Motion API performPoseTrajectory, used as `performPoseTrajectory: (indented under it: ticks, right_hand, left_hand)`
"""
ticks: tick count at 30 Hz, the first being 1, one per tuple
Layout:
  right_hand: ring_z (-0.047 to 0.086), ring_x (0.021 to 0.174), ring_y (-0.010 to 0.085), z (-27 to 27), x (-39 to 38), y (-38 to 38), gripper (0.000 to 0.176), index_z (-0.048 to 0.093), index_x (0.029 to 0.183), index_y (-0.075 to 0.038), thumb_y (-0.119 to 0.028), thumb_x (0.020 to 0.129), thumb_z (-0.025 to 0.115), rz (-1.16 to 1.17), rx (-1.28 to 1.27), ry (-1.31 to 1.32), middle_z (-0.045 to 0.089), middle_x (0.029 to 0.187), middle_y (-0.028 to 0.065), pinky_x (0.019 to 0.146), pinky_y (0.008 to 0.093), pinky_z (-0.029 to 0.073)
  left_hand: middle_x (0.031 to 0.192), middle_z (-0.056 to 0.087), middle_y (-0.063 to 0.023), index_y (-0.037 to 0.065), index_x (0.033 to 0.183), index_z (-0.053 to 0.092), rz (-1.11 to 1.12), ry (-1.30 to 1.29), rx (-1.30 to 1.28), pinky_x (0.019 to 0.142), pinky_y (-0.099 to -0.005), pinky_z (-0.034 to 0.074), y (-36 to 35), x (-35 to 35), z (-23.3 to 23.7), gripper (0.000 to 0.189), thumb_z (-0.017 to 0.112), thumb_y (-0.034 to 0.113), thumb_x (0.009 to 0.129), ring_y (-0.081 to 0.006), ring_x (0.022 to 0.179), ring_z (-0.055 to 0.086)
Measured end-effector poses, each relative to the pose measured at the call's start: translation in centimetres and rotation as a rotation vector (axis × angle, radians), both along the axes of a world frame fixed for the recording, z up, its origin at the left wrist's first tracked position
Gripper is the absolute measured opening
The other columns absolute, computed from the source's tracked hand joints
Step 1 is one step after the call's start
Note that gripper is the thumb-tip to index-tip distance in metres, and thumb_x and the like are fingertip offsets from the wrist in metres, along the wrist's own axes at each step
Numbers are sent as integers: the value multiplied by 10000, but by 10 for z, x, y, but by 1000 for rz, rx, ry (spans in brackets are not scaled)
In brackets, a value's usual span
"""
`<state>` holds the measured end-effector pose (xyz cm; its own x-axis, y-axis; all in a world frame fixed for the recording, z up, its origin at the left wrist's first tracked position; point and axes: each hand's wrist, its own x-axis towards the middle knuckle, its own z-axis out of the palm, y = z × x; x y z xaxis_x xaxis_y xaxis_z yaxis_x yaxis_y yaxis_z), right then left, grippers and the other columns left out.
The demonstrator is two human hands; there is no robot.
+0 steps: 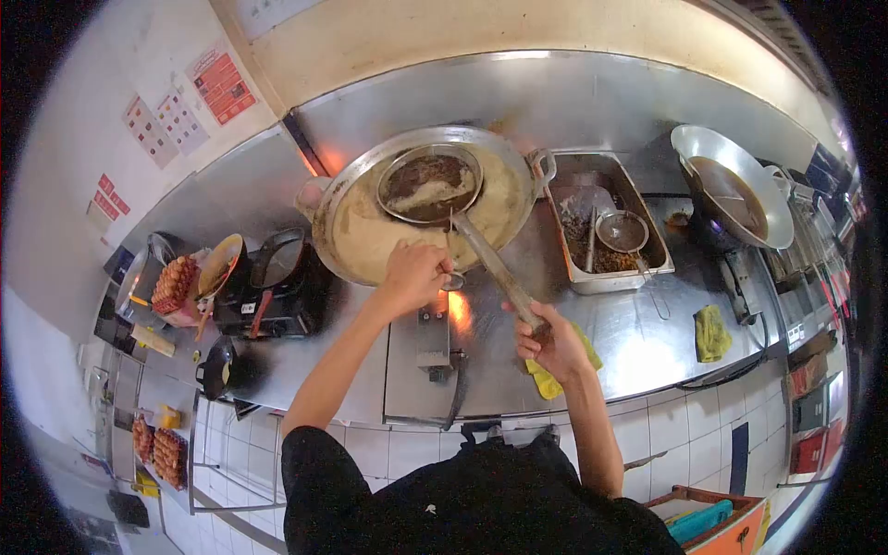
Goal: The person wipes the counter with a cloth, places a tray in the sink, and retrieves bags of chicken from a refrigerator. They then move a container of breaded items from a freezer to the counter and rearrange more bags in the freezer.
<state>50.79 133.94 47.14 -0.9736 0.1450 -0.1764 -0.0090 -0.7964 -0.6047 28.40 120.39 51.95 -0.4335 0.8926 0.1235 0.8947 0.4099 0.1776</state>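
A large wok of pale, foamy liquid stands over a lit burner. Resting in that liquid is a big round strainer, dark liquid and some foam showing inside its rim. My right hand is wrapped round the far end of the strainer's long handle, low over the counter. My left hand is above the wok's near rim with its fingers pinched together. A thin dark piece shows by those fingertips, but what they hold is too small to make out.
Right of the wok, a metal tray holds a small sieve and dark bits. Another wok of brown liquid stands farther right. Yellow cloths lie on the counter. A black stove and eggs are at left.
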Motion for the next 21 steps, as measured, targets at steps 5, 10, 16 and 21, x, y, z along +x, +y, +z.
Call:
performPoseTrajectory:
  ticks: [5,10,16,21]
  right_hand:
    - [332,509,94,-5,-11,9,413,487,1160,29,-307,930,417,-1,-49,-1,419,654,-12,504,248,316]
    - [330,505,94,-3,-11,11,409,497,1154,26,-308,930,421,-14,-33,-18,419,648,-13,506,244,312]
    - [332,510,94,-11,-49,5,407,499,1133,27,-320,927,437,-32,-34,-21,456,667,-6,520,247,321]
    - [348,536,90,-20,-73,-7,420,501,1171,26,-309,922,452,-37,-64,-45,440,668,-4,521,231,319]
  left_hand:
    - [796,626,-21,105,823,629,-109,47,42,822,-372,353,-4,13,14,134,667,201,738,-209,874,558]
    - [785,620,-27,100,821,625,-75,7,127,781,-357,382,-34,18,26,138,671,197,733,-207,812,568]
    - [778,621,-22,99,814,635,128,-116,285,721,-333,405,-81,32,-2,156,694,206,718,-188,700,540]
    - [756,610,-6,105,801,626,136,-130,362,697,-349,402,-95,33,-21,117,683,177,728,-187,685,546]
